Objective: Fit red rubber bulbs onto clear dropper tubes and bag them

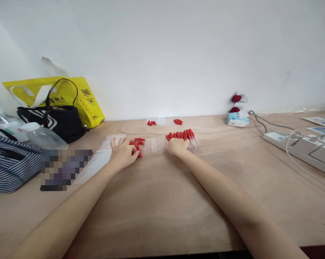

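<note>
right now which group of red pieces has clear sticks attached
The row by the right hand: thin clear sticks fan out from its red ends. The pile by the left hand and two small piles near the wall show none attached.

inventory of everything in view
bags: three; yellow, black, striped; left
bottles: two, clear, left
pixelated patch: one, purplish, left
sheets: several, white, left
loose pieces: several, red, centre
sticks: many, clear, centre
red-ended sticks: many, clear, centre
piles: two, red, back centre
roses: two, red, back right
tissue pack: one, blue, back right
power strip: one, white, right
cables: several, grey, white, right
papers: at least two, pale, far right
table: one, tan, below
wall: one, white, behind
hands: two, bare, centre
</note>
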Motion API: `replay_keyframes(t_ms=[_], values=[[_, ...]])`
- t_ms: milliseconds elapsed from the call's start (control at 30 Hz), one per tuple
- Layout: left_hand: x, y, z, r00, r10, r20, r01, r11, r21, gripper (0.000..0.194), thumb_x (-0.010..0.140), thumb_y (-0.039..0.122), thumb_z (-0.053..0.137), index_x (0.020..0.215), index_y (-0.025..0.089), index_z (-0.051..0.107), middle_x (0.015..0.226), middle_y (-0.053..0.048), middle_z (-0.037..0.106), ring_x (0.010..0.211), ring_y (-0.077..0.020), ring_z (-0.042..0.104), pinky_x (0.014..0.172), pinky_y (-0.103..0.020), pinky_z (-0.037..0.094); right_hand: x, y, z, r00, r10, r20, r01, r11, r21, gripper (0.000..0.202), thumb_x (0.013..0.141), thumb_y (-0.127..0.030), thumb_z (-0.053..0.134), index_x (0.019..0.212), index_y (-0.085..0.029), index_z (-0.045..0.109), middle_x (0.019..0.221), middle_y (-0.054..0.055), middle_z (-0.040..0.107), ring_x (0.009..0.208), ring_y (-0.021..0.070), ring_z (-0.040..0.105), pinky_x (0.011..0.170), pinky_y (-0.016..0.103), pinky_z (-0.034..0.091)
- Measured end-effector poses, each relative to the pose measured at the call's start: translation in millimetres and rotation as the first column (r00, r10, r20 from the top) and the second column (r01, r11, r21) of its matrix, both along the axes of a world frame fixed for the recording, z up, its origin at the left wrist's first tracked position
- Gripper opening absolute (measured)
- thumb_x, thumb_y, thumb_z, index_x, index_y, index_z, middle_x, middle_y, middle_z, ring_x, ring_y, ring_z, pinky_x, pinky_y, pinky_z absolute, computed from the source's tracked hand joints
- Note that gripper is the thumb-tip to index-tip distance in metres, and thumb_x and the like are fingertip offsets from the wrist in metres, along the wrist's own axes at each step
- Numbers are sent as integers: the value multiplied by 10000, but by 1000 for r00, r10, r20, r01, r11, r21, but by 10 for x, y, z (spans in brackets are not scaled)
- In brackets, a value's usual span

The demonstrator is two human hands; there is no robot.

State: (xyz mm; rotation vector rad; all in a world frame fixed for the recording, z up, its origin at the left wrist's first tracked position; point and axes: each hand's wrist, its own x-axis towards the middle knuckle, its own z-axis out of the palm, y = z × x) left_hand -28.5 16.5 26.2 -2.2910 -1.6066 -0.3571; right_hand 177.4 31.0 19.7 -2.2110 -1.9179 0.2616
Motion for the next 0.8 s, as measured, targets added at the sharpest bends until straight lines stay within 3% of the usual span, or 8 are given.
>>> replay_keyframes(t_ms=[167, 267, 367, 467, 600, 667, 800], values=[[-13, -7, -9, 1000, -10, -21, 10, 1000, -3, 221, 723, 311, 502, 580, 220, 644, 1034, -76, 576, 1034, -280, 434, 909, -608, 133, 239, -222, 118, 986, 163, 41, -159, 983, -91, 311, 800, -337, 406, 918, -152, 626, 954, 134, 630, 914, 265, 552, 816, 418, 285], [-7, -14, 13, 1000, -22, 4, 22, 1000, 17, 224, 741, 292, 494, 585, 208, 633, 1039, -76, 578, 1032, -277, 443, 904, -603, 152, 373, -424, 97, 950, 286, 123, -278, 957, -80, 291, 817, -280, 377, 874, -147, 629, 921, 138, 629, 913, 270, 537, 816, 425, 282], [81, -80, 53, 994, -105, 28, 100, 987, 129, 211, 766, 269, 487, 621, 195, 621, 1024, -79, 588, 1034, -269, 453, 917, -580, 158, 471, -606, 27, 902, 375, 212, -372, 926, -58, 260, 809, -205, 377, 839, -119, 621, 924, 160, 617, 930, 285, 512, 774, 406, 297], [270, -208, 29, 956, -294, 11, 286, 936, 205, 183, 797, 248, 474, 691, 196, 614, 1024, -62, 604, 1027, -246, 475, 946, -541, 151, 545, -705, -47, 886, 404, 228, -418, 909, 12, 205, 799, -188, 410, 840, -115, 597, 910, 150, 607, 922, 268, 498, 738, 372, 301], [539, -365, -138, 852, -522, -41, 520, 833, 189, 157, 820, 209, 465, 746, 190, 602, 995, -44, 626, 1022, -213, 496, 981, -483, 146, 608, -703, -150, 888, 451, 86, -459, 861, 219, 213, 764, -358, 524, 841, -165, 568, 926, 93, 580, 913, 231, 473, 723, 331, 303], [613, -398, -226, 830, -557, 1, 550, 820, 162, 145, 820, 222, 472, 759, 187, 598, 986, -42, 624, 1006, -202, 504, 981, -467, 152, 612, -673, -205, 870, 493, 8, -473, 829, 298, 260, 742, -421, 550, 843, -182, 565, 911, 71, 567, 895, 211, 468, 714, 313, 304], [624, -391, -320, 852, -506, 137, 496, 863, 100, 136, 805, 272, 504, 846, 209, 618, 1012, -47, 607, 986, -213, 502, 921, -454, 220, 576, -618, -307, 854, 518, -41, -473, 808, 351, 211, 740, -401, 570, 807, -201, 576, 844, 44, 554, 877, 199, 463, 705, 306, 287]])
